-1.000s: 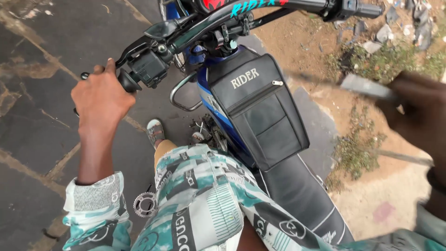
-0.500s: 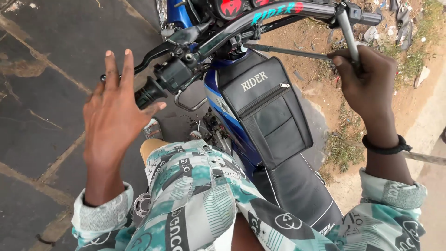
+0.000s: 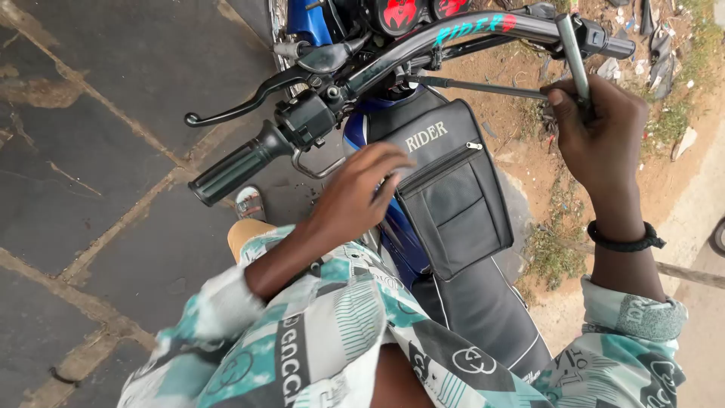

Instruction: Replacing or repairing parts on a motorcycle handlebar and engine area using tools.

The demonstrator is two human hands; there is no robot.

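While the right hand (image 3: pixel 596 125) grips a slim metal wrench (image 3: pixel 572 47), ribbed grip (image 3: pixel 230 164) sits free

The left hand (image 3: pixel 355 193) has left the handlebar grip (image 3: pixel 234 168) and moved over the tank bag (image 3: pixel 453 196). The right hand (image 3: pixel 596 128) now grips the L-shaped wrench (image 3: pixel 572 45).

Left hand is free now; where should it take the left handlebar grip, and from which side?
Probably around the middle of the ribbed black grip, from above and the rider's side. The left hand is off it, the grip's length is clear, and the lever sits on its far side.
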